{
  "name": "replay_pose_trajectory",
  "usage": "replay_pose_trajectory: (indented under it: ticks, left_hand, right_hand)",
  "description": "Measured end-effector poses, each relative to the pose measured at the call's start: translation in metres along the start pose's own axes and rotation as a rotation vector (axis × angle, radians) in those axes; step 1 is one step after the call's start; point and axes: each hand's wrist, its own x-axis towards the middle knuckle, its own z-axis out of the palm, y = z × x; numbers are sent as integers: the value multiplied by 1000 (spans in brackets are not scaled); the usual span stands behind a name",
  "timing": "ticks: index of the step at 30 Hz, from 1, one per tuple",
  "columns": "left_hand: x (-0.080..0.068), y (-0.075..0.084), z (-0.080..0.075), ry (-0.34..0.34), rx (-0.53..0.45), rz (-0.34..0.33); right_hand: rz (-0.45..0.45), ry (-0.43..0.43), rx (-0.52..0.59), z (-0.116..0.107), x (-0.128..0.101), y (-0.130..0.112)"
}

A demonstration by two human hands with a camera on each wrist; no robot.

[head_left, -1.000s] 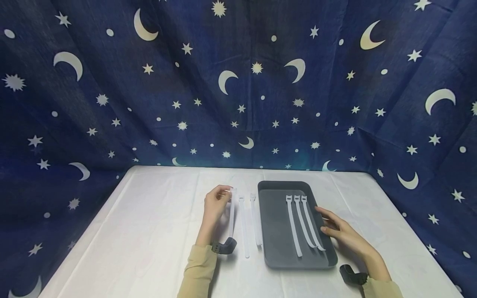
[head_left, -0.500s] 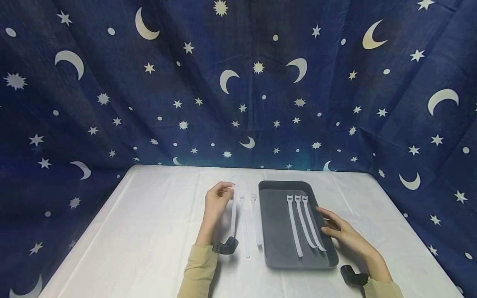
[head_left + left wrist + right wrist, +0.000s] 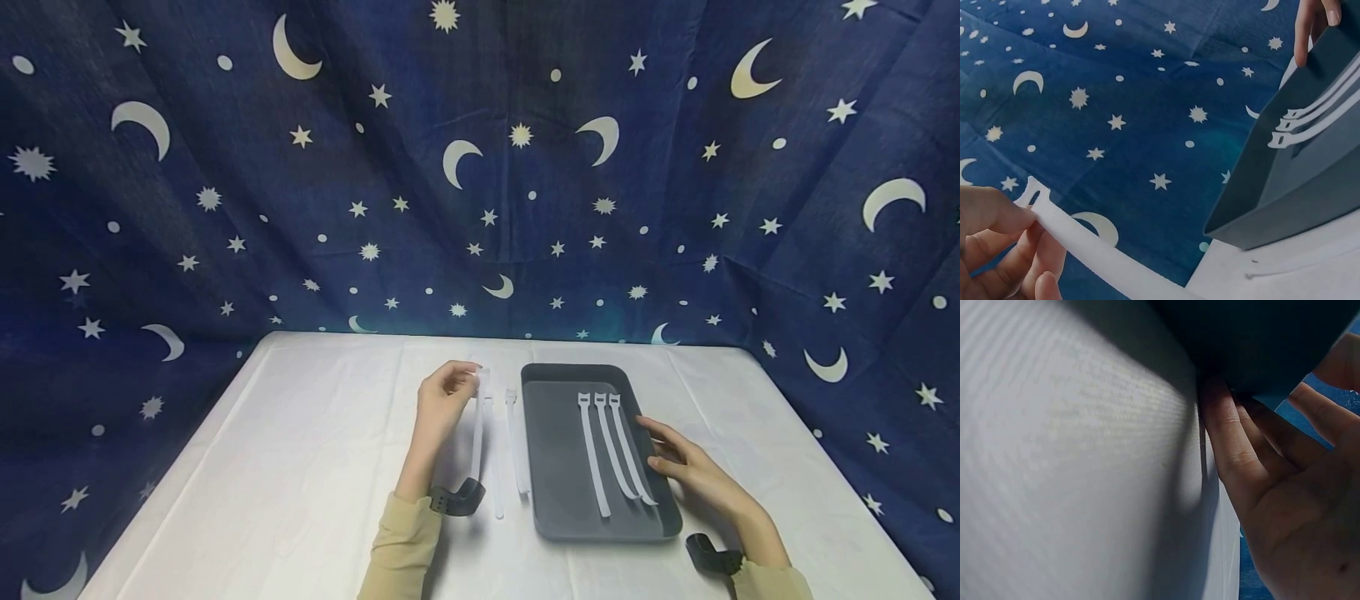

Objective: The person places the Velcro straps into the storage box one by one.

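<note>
In the head view, the wrist camera [image 3: 459, 498] hides the lower end of the held strap [image 3: 477, 437]. The left wrist view's right edge crops the tray [image 3: 1297, 211], and a loose strap [image 3: 1291, 267] on the tabletop [image 3: 1329, 284] there is blurred.

The person wears long sleeves in a plain yellowish tan. The left sleeve [image 3: 403, 542] covers the visible forearm, soft and lightly creased, its end stopping short of the wrist. Only the end of the right sleeve [image 3: 772, 582] shows at the bottom of the head view, in the same tan. Each wrist bears a black band: the left band [image 3: 441, 500] carries a chunky black housing [image 3: 469, 497] that juts out to the side, and the right band [image 3: 729, 562] has a matching one [image 3: 700, 550], bent in outline. Finer details are too small to read.
</note>
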Motion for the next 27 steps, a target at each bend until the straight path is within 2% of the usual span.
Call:
replay_pose_trajectory:
  ticks: [6,14,27]
  left_hand:
    - [-2,9,1,-8,-21,21]
    - [-5,23,5,-27,-26,16]
    - [-17,32,21,-63,-87,55]
  right_hand:
    - [-5,4,-17,-1,-1,1]
    - [-8,6,-14,-1,0,0]
    - [-3,5,-10,-1,0,0]
